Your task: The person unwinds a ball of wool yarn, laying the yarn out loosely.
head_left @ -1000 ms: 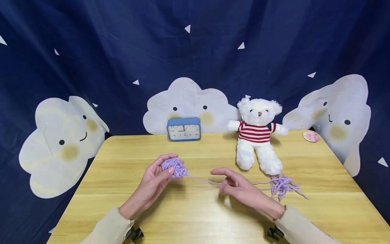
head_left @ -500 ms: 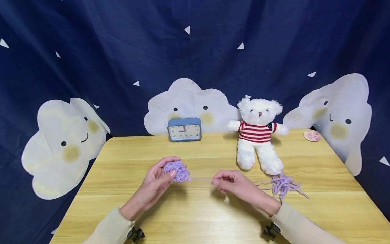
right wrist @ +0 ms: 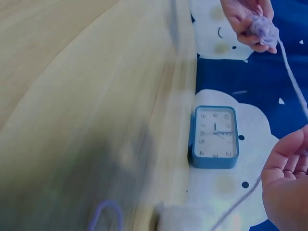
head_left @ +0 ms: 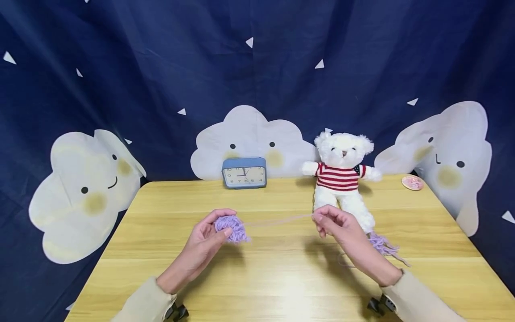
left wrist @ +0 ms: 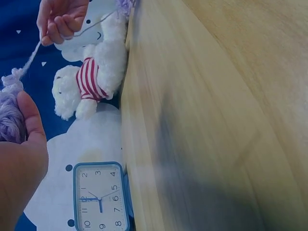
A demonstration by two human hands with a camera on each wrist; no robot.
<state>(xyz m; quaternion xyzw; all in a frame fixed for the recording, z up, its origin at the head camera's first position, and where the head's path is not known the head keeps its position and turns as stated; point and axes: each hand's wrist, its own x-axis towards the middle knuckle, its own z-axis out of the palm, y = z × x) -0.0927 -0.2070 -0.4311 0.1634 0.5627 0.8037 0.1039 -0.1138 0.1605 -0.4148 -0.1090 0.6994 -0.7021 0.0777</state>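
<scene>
My left hand (head_left: 201, 246) grips a small ball of purple yarn (head_left: 232, 227), thumb across its front, raised over the table. From that ball a taut strand (head_left: 277, 221) runs right to my right hand (head_left: 344, 230), whose thumb and fingertips pinch it in front of the teddy bear's legs. In the left wrist view the wound yarn (left wrist: 10, 118) bulges beyond the thumb. A tail of yarn (right wrist: 240, 199) trails down from my right hand in the right wrist view. Loose purple yarn (head_left: 382, 245) lies tangled beside the bear's foot, partly hidden by my right forearm.
At the table's back edge stand a blue alarm clock (head_left: 244, 173) and a white teddy bear (head_left: 344, 152) in a striped shirt. A round pink disc (head_left: 412, 182) lies at the back right. Behind the wooden table (head_left: 257, 286) hangs a dark blue cloud-patterned curtain (head_left: 257, 67).
My right hand, first with its index finger extended, closed on the strand near the ball, then moved right and up, drawing it out. My left hand keeps its hold, almost still.
</scene>
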